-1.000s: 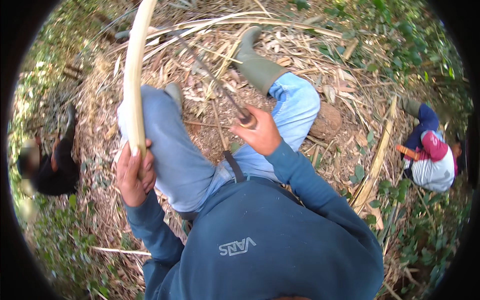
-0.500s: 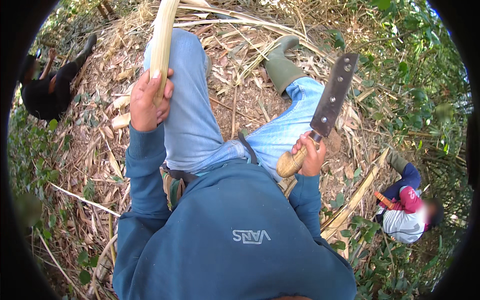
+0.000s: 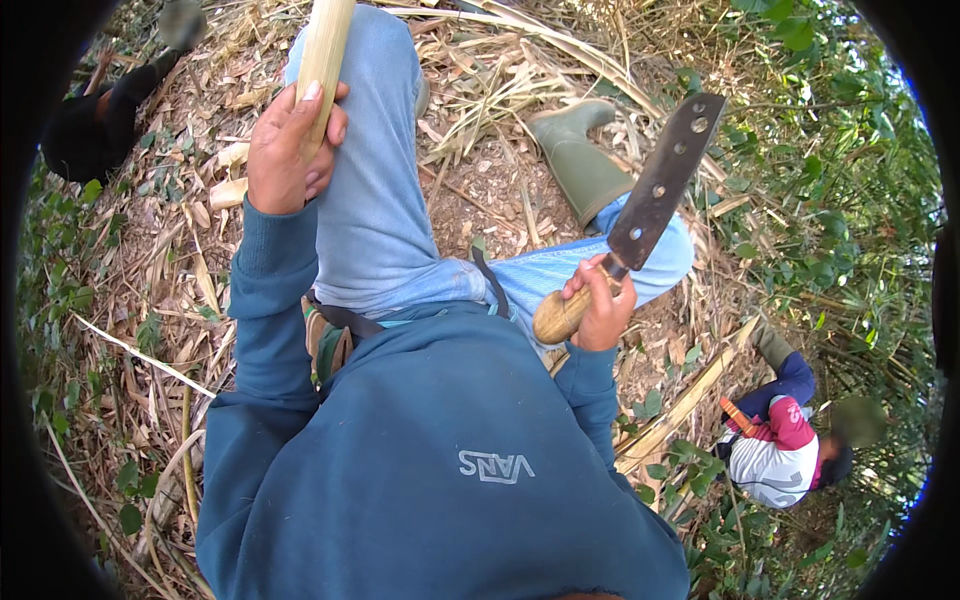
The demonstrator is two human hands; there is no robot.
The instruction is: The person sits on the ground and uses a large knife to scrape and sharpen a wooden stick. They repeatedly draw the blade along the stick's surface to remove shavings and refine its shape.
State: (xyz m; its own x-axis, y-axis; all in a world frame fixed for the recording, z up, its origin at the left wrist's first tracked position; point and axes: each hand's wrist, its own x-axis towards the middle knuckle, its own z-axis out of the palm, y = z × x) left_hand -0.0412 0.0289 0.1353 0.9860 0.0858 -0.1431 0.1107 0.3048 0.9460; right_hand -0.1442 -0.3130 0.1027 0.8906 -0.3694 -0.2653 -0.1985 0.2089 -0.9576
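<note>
My left hand (image 3: 292, 148) is closed round the lower end of a pale split bamboo strip (image 3: 327, 50), thumb along its face. The strip rises past my bent knee and runs out of the picture at the top. In my right hand (image 3: 603, 308) is a machete, gripped by its rounded wooden handle (image 3: 562, 314). Its dark broad blade (image 3: 662, 185), with several round holes, points up and to the right, over my right leg. Blade and bamboo are well apart.
Dry leaves and shavings cover the ground (image 3: 470, 195). A long bamboo piece (image 3: 685, 400) lies at right, near a seated person (image 3: 780, 445) in a white and pink top. Another person in dark clothes (image 3: 95, 130) sits at far left. My green boot (image 3: 580, 155) is ahead.
The view has shifted, with both hands now slightly higher or further left in it. The bamboo strip and the machete stay in my grip at about the same angles.
</note>
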